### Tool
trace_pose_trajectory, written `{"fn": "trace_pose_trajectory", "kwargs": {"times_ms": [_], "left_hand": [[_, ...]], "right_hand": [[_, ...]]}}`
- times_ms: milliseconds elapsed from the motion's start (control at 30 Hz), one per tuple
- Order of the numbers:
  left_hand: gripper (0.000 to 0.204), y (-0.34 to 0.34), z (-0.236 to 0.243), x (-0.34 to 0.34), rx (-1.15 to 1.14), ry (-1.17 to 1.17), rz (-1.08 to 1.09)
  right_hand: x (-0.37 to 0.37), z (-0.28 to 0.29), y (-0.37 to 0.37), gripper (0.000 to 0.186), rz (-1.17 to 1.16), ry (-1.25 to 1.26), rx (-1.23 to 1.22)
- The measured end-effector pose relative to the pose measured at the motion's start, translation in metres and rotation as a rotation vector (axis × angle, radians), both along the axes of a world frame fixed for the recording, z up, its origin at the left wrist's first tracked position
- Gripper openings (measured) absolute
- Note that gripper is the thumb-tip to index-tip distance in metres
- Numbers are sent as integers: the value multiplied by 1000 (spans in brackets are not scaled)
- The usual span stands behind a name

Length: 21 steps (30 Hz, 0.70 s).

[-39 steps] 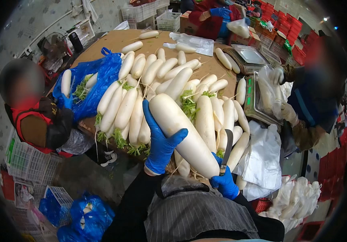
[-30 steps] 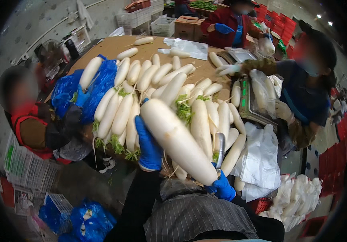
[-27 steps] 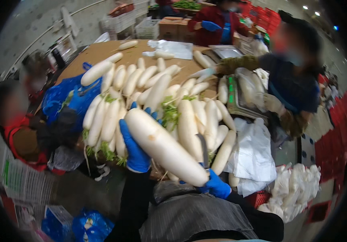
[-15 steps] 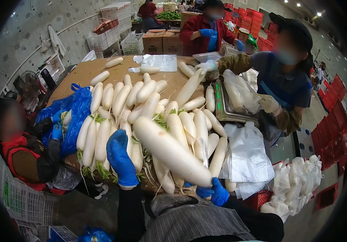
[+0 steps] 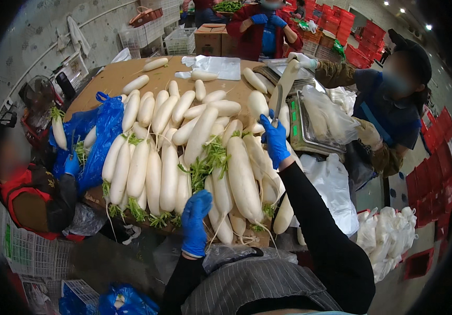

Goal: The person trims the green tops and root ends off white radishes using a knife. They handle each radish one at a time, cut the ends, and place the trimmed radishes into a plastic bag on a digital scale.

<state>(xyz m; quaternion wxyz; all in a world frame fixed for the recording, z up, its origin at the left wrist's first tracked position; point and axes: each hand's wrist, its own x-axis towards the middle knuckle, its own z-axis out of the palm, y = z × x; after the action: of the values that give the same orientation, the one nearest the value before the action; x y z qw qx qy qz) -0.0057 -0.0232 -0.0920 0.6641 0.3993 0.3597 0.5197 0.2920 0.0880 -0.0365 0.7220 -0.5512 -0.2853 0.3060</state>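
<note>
My right hand (image 5: 275, 143), in a blue glove, reaches over the far right of the radish pile, closed around what looks like a knife (image 5: 278, 103) with its narrow blade pointing up and away. Beside that blade, a co-worker's gloved hand (image 5: 303, 61) holds a pale, long radish (image 5: 288, 76). Close to my right hand lies a short, thick radish (image 5: 258, 105). My left hand (image 5: 196, 223), also blue-gloved, hovers by the near edge of the pile, fingers extended together and nothing visible in it. Just right of it rests a large white radish (image 5: 243, 181) with trimmed greens near it.
Many white radishes (image 5: 137, 170) cover the cardboard-topped table (image 5: 96, 79). A scale (image 5: 302, 123) with bagged radishes stands at right, with plastic bags (image 5: 331, 189) nearer me. At left, another person handles a blue bag (image 5: 111, 126). Red crates (image 5: 420, 265) and filled bags (image 5: 386, 236) stand lower right.
The big radish in my right hand is out of it. That hand has moved forward to the far side with the knife-like blade. My left hand has shifted nearer and to the right.
</note>
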Motion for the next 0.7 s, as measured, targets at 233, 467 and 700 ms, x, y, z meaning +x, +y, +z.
{"fn": "trace_pose_trajectory", "kwargs": {"times_ms": [233, 467, 700], "left_hand": [[37, -18, 18, 27, -122, -46, -190], [40, -17, 0, 31, -219, -68, -130], [42, -6, -5, 29, -319, -170, -172]], "right_hand": [[-59, 11, -86, 47, 315, -325, -34], [-112, -26, -195, 92, 204, -990, -416], [-101, -34, -184, 99, 289, -1068, -450]]}}
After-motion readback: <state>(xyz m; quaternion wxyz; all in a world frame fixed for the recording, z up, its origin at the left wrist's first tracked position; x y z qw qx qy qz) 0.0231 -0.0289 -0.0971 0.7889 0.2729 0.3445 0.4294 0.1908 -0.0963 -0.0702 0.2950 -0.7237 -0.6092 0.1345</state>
